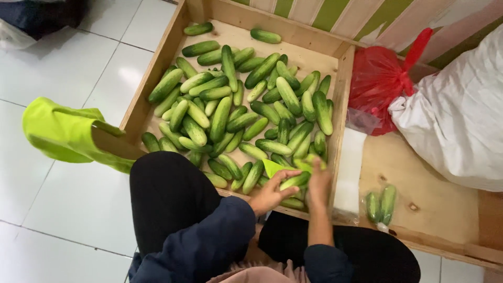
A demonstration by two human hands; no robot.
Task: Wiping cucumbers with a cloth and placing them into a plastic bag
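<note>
A wooden crate (157,65) holds a heap of green cucumbers (236,105). At its near right corner my left hand (271,193) grips one cucumber (294,181) from below. My right hand (318,183) rests on the far end of that same cucumber, beside a small yellow-green piece (271,167) that may be a bag or a sheet. Both dark blue sleeves reach forward over my black-clad knees.
A bright green plastic bag (68,133) hangs off the crate's left side. To the right lie a white block (350,170), a small clear bag of cucumbers (381,205), a red plastic bag (380,78) and a large white sack (456,115). White floor tiles (68,68) spread to the left.
</note>
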